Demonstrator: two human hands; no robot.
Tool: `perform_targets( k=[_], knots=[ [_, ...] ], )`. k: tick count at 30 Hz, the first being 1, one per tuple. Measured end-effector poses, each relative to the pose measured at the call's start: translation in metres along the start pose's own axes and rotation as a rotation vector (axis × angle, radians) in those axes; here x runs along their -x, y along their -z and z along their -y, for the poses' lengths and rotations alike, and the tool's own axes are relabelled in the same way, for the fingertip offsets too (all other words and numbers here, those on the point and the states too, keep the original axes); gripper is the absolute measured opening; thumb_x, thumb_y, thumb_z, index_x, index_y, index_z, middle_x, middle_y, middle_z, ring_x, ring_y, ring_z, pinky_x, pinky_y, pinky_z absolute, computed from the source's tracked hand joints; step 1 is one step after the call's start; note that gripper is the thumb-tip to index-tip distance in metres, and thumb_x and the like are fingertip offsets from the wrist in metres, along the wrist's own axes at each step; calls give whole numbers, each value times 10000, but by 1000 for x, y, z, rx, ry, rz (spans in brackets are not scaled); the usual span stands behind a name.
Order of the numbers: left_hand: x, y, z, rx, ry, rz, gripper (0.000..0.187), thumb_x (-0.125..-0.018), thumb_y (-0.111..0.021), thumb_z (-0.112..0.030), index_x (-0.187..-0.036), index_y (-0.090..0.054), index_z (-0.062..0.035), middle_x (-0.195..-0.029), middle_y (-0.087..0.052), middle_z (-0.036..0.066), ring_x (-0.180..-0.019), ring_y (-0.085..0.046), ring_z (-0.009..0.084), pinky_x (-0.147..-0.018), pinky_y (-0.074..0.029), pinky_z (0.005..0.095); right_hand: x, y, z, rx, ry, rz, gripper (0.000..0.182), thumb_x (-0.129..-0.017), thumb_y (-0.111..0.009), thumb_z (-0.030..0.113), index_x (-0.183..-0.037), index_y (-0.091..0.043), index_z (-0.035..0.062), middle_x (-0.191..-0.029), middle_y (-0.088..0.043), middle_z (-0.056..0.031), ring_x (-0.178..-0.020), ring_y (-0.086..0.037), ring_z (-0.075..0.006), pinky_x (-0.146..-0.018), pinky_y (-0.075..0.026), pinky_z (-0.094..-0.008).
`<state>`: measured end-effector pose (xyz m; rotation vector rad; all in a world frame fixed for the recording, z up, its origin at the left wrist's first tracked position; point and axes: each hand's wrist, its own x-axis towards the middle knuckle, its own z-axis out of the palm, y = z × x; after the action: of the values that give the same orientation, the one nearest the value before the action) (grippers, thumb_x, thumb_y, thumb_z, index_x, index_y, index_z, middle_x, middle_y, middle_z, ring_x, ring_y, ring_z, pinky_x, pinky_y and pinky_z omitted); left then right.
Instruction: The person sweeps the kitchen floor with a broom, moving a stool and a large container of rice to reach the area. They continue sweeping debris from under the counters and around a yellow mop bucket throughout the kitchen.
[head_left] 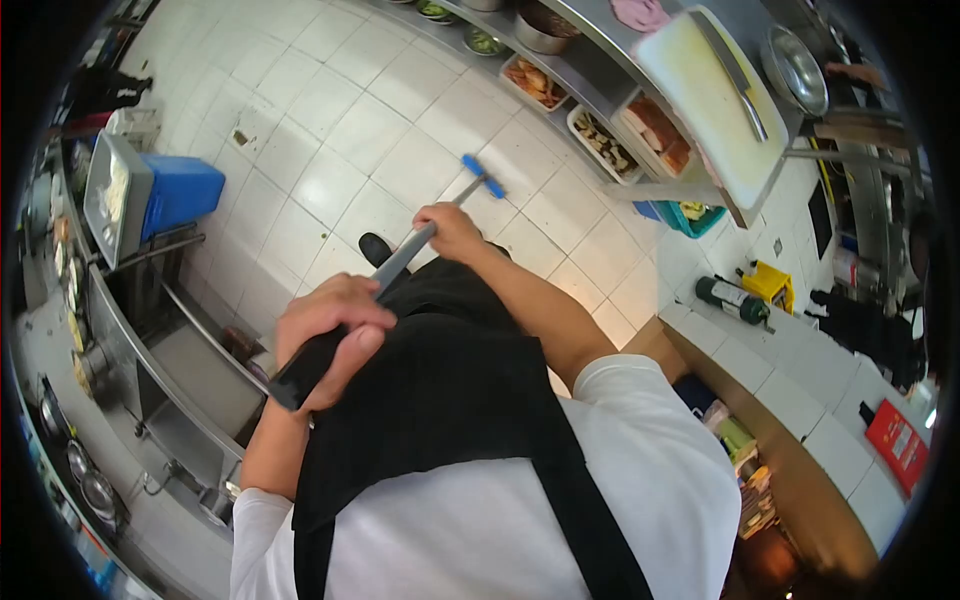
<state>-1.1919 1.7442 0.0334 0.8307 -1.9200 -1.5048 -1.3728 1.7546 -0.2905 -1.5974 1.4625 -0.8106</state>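
A floor brush (405,256) with a long grey handle slants away from my body. Its narrow blue head (484,177) rests on the white floor tiles. The handle's black end sits in my left hand (335,335), which is wrapped round it near my apron (430,390). Further down the shaft, my right hand (450,230) is closed on the same handle. One black shoe (375,249) shows on the floor left of the handle. Whether the head carries bristles or a rubber blade is hard to make out.
At upper right, a steel table holds a white cutting board (680,75), a knife (735,80) and a metal bowl (795,70). Food trays (605,145) sit on shelves beneath. A blue bin (183,195) stands left, beside a steel counter. A green cylinder (733,300) is at right.
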Motion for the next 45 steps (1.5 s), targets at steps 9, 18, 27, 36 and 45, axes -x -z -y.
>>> perform_targets(
  k=[9, 18, 27, 36, 45],
  knots=[
    [31, 47, -17, 164, -61, -79, 219, -838, -787, -240, -884, -722, -37, -750, -648, 71, -647, -588, 215, -896, -505, 465, -13, 2, 56, 35, -35, 7, 42, -808, -681, 98, -847, -686, 84, -880, -696, -121, -905, -641, -369, -794, -502, -467],
    [31, 93, 38, 129, -59, 19, 65, -832, -727, -90, -850, -709, -31, -694, -601, 75, -630, -560, 242, -792, -494, 394, -25, -48, 13, 38, 57, -88, 89, -871, -660, 156, -893, -660, 70, -823, -646, -142, -844, -604, -357, -780, -477, -449],
    [79, 205, -3, 150, -168, -166, 399, -899, -734, -384, -741, -691, -21, -528, -536, 39, -464, -510, 199, -534, -458, 337, -116, -179, 136, -128, 247, 344, 92, -719, -680, 69, -778, -611, 86, -774, -649, -129, -793, -631, -368, -706, -483, -454],
    [97, 240, 94, 153, -132, -225, 70, -817, -687, -75, -810, -699, -7, -758, -676, 115, -677, -612, 297, -777, -526, 435, -167, -153, 69, 179, -1, 289, 48, -819, -641, 104, -817, -684, 85, -824, -681, -143, -821, -646, -357, -739, -509, -434],
    [167, 312, 24, 27, -76, -555, 327, -829, -788, -310, -723, -677, -22, -578, -562, 68, -513, -523, 243, -537, -442, 348, -208, -335, 200, -125, 426, 591, 52, -816, -650, 84, -840, -667, 42, -810, -686, -149, -791, -655, -351, -717, -511, -412]
  ],
)
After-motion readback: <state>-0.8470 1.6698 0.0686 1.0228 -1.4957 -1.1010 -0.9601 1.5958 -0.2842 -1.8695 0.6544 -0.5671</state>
